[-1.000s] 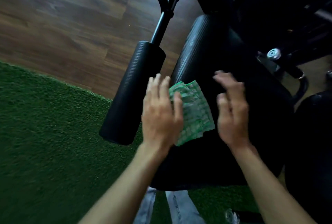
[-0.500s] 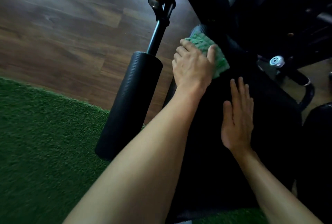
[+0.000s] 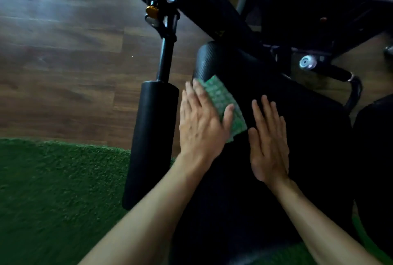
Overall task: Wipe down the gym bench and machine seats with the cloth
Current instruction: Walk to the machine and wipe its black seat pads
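we have our left hand (image 3: pixel 202 122) spread flat, palm down, on the green cloth (image 3: pixel 225 103), pressing it against the black padded seat (image 3: pixel 308 137) near its rounded far end; nothing is pinched, the fingers lie straight over the cloth's left half while its right half shows beside the thumb. our right hand (image 3: pixel 269 143) lies open and flat on the bare seat just beside the cloth, fingers together, holding nothing. the cloth looks thin, light and limp, folded into a small pad, so we judge it will bunch or slide out unless pressure comes from a broad palm rather than fingertips. the seat cover looks textured and firm, likely giving some grip. the foam roller (image 3: pixel 151 143) on its post stands just left of the seat, over wood floor (image 3: pixel 63 73) and green turf (image 3: pixel 53 190)
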`<action>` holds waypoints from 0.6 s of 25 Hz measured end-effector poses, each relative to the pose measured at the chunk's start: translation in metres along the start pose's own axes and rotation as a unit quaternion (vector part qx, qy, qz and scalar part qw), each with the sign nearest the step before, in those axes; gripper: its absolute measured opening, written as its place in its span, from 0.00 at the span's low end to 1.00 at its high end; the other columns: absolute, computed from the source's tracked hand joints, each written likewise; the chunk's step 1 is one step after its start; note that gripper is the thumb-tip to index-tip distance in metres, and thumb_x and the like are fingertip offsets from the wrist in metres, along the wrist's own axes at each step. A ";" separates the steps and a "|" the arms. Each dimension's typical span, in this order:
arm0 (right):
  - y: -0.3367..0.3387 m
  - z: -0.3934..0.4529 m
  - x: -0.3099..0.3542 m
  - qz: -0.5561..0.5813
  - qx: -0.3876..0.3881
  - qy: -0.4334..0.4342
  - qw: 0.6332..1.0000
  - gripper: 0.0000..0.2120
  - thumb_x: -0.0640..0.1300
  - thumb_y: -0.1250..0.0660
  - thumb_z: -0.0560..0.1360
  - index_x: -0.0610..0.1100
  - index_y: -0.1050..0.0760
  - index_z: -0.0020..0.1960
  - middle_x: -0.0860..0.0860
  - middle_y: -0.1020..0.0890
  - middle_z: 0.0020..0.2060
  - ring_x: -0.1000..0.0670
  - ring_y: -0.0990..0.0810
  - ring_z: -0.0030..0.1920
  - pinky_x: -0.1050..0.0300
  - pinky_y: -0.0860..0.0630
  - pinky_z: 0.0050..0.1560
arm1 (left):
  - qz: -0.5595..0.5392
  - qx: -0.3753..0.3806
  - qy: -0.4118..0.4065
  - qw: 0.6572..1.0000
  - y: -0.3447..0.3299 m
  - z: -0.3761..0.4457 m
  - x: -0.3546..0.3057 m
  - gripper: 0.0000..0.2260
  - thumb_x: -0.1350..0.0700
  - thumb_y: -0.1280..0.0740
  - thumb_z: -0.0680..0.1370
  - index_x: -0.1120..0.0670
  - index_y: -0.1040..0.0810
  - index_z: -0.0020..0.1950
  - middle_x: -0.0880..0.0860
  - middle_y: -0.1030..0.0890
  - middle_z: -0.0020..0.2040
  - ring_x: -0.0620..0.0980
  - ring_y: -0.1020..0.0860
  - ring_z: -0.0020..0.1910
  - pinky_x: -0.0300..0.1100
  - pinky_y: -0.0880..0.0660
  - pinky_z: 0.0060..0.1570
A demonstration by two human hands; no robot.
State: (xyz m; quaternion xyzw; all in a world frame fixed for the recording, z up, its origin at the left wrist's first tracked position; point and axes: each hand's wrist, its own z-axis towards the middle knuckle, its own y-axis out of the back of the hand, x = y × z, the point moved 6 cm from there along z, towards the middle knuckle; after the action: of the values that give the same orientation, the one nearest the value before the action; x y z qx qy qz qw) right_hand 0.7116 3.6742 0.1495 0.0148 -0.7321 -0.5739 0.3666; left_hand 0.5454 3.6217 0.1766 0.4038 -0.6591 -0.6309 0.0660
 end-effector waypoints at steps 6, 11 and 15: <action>0.003 -0.003 -0.008 0.062 -0.050 -0.091 0.993 0.32 0.53 0.48 0.83 0.45 0.52 0.83 0.53 0.51 0.84 0.54 0.53 0.83 0.53 0.58 0.82 | 0.205 0.060 -0.315 0.925 -0.021 0.106 -0.091 0.37 0.39 0.52 0.83 0.64 0.50 0.82 0.65 0.49 0.83 0.61 0.51 0.83 0.55 0.57 0.81; 0.022 -0.026 -0.015 0.083 -0.249 -0.170 0.950 0.27 0.49 0.47 0.83 0.37 0.38 0.78 0.45 0.34 0.78 0.45 0.37 0.79 0.45 0.49 0.82 | 0.276 0.112 -0.443 0.846 -0.036 0.094 -0.097 0.36 0.38 0.57 0.83 0.61 0.55 0.83 0.60 0.54 0.84 0.57 0.56 0.83 0.53 0.58 0.81; 0.030 -0.079 -0.025 0.166 -0.409 -0.339 0.831 0.21 0.47 0.48 0.86 0.39 0.30 0.73 0.46 0.26 0.71 0.50 0.28 0.71 0.48 0.32 0.73 | 0.273 0.160 -0.553 0.771 -0.042 0.038 -0.089 0.36 0.38 0.57 0.83 0.60 0.55 0.83 0.59 0.54 0.84 0.55 0.57 0.83 0.52 0.58 0.81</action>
State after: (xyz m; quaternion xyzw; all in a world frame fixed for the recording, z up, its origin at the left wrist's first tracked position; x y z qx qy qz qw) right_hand 0.7854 3.6295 0.1678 -0.4534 -0.5000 -0.7208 0.1577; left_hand 0.6010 3.7111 0.1698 -0.2071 -0.7560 -0.5859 -0.2057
